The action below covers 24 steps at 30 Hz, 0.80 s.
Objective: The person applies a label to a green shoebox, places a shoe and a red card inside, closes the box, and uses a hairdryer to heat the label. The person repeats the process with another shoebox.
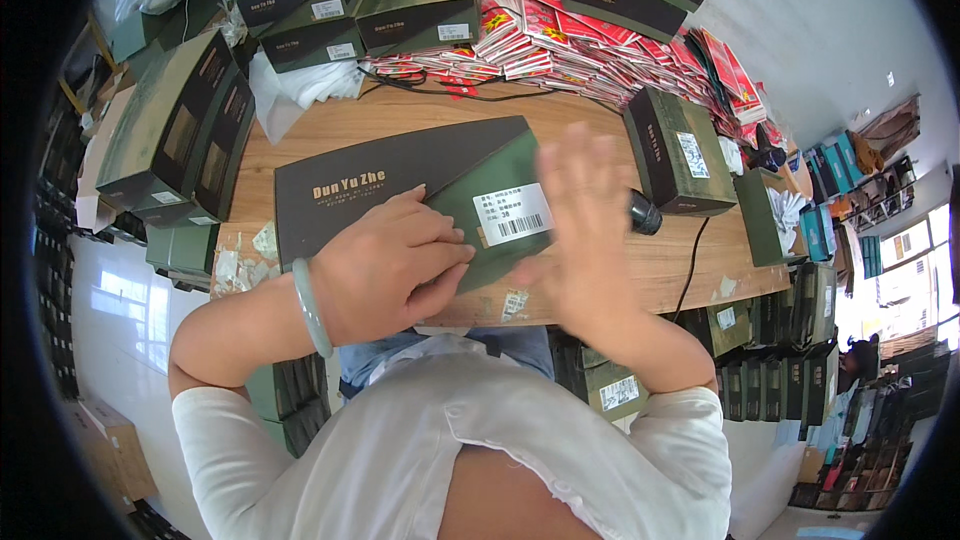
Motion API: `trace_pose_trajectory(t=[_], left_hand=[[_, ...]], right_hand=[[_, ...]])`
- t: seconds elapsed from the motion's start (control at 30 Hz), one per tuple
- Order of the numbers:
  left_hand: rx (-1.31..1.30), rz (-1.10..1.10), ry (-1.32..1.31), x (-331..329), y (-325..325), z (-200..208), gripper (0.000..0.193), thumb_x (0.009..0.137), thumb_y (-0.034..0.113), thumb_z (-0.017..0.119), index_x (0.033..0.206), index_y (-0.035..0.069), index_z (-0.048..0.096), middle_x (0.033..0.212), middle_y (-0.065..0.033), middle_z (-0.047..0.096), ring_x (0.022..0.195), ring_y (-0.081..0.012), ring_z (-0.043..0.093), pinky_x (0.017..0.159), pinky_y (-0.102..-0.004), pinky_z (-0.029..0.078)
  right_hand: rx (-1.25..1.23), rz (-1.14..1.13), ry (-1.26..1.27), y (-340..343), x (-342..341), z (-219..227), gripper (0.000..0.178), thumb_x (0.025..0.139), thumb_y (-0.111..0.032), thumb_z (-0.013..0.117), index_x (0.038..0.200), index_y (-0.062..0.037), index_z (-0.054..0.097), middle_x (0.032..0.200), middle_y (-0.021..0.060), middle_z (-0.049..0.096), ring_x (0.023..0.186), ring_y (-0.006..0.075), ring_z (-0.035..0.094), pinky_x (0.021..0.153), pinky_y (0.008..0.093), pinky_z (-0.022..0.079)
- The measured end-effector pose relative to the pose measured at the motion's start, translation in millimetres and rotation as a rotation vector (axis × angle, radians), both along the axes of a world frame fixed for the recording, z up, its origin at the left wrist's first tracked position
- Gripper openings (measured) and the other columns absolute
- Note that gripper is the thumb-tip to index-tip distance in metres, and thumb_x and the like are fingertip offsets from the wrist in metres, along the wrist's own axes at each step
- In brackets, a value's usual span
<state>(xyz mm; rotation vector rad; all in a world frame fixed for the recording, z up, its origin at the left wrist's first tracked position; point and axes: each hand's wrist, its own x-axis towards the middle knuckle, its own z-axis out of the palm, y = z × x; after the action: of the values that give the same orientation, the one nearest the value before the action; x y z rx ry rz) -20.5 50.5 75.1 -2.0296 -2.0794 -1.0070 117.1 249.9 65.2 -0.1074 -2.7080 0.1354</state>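
A dark grey and green shoe box [340, 160] lies before me on the wooden table, a white barcode label [512, 215] on its green part. My left hand [390, 265], below a pale green bangle [311, 308], rests on the box's near side with its fingers bent and thumb drawn in. Whatever those fingers may hold is hidden. Over the box's right end, my right hand [583, 230] is raised with fingers stretched out, blurred by motion. Nothing shows in it.
More shoe boxes stand at the left [180, 130], the back [420, 0] and the right [682, 152]. Red printed cards [570, 45] are heaped along the back. A black cable [692, 265] crosses the table near a dark rounded object [645, 213]. An open green box [765, 225] holds white paper.
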Motion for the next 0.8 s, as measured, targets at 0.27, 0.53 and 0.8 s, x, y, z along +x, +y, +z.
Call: trace_pose_trajectory(t=[0.27,0.53,0.8], left_hand=[[0.024,-0.007,-0.031,0,-4,-4,0.016,0.079,0.003,0.071,0.095,0.004,0.074,0.098,-0.0092,0.068,0.099,-0.0266,0.066,0.102,-0.0507,0.047],[-0.009,0.020,-0.055,1,-4,0,0.014,0.079,0.002,0.070,0.093,0.003,0.073,0.096,-0.0115,0.068,0.097,-0.0284,0.065,0.103,-0.0499,0.045],[0.003,-0.016,-0.099,0,-1,6,0.013,0.077,-0.001,0.071,0.090,0.000,0.072,0.087,-0.0122,0.064,0.086,-0.0290,0.063,0.083,-0.0380,0.053]], right_hand=[[0.013,0.032,-0.060,4,-6,-28,0.103,0.071,-0.055,0.072,0.147,0.0015,0.033,0.153,0.0245,0.032,0.144,0.0370,0.029,0.117,0.0557,0.014],[-0.002,-0.049,0.086,6,-15,9,0.098,0.090,-0.072,0.032,0.154,0.0009,0.013,0.159,0.0294,0.002,0.147,0.0487,-0.003,0.115,0.0605,-0.002],[0.030,0.150,0.018,-11,-105,-19,0.095,0.091,-0.071,0.034,0.155,-0.0032,0.015,0.156,0.0334,0.012,0.146,0.0502,0.004,0.112,0.0670,0.003]])
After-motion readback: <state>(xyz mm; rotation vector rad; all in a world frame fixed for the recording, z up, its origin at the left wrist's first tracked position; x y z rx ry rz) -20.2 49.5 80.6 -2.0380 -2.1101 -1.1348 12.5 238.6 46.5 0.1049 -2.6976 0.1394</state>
